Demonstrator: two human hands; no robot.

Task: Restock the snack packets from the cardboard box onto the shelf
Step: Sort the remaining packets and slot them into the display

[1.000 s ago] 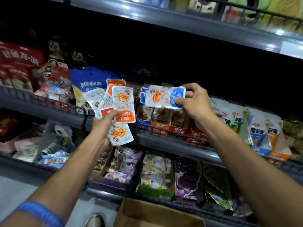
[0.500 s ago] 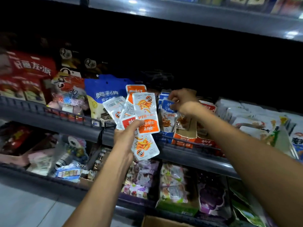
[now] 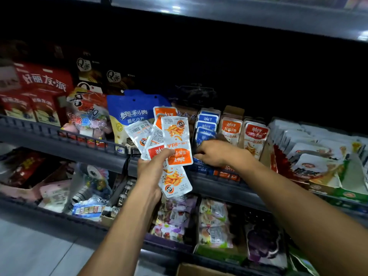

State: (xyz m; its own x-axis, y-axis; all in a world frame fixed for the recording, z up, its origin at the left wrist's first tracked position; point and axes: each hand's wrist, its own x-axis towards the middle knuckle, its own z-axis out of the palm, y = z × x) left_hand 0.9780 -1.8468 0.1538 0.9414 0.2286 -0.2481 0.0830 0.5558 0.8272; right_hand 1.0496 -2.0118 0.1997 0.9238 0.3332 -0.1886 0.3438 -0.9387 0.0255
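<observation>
**Packets fanned in left hand, right hand at the shelf row**

In the middle of the frame the left hand (image 3: pixel 152 168) pinches a fan of orange-and-silver snack packets (image 3: pixel 176 140) between thumb and fingers. The right hand (image 3: pixel 216 153) rests, fingers curled, on the blue packets (image 3: pixel 206 126) standing on the shelf (image 3: pixel 219 183); whether it grips one I cannot tell. The cardboard box (image 3: pixel 196 269) shows at the bottom edge.

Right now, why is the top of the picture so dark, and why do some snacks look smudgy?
In the head view, the space under the upper shelf gets little light, so it reads almost black; small bright glare spots sit on that shelf's edge. The red boxes at far left look smeared, while the orange packets in the left hand stay sharp. The shelf rails bend from the wide lens.
</observation>
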